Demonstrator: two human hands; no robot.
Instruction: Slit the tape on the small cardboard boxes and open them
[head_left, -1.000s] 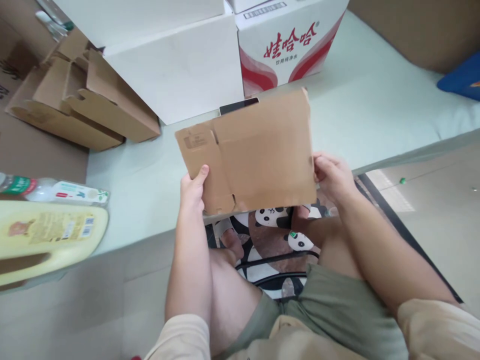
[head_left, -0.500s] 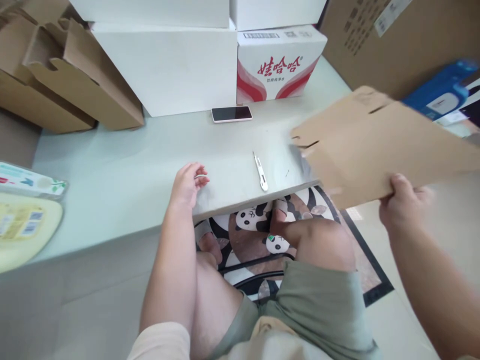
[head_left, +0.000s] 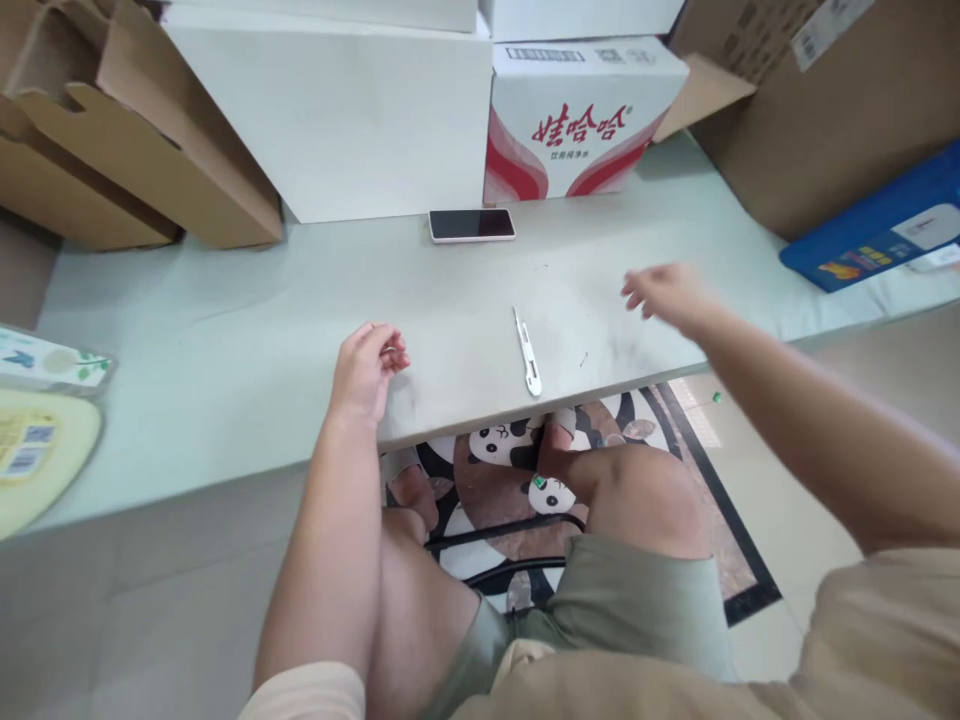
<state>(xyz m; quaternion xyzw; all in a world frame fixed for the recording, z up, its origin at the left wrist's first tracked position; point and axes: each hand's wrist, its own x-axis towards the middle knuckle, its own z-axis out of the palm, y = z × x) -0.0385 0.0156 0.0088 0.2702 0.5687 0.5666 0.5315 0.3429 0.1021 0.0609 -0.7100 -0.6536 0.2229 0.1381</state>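
Note:
My left hand point(head_left: 366, 368) rests on the pale green table point(head_left: 225, 330) near its front edge, fingers loosely curled, holding nothing. My right hand point(head_left: 664, 293) hovers over the table's right part, blurred by motion, fingers spread and empty. Between the two hands lies a small white utility knife point(head_left: 526, 352). A phone point(head_left: 472, 225) lies face up farther back, in front of the white box point(head_left: 337, 110). The flat cardboard piece is out of view.
A red-and-white printed carton point(head_left: 581, 120) stands at the back beside the white box. Folded brown cardboard boxes point(head_left: 127, 150) sit at the back left, a large brown carton point(head_left: 817, 110) and a blue package point(head_left: 877, 235) at the right. A yellow bottle point(head_left: 37, 460) lies at the left edge.
My right hand carried the flat cardboard off to the right, let it go out of view, and has come back over the table. My left hand released it and settled on the table.

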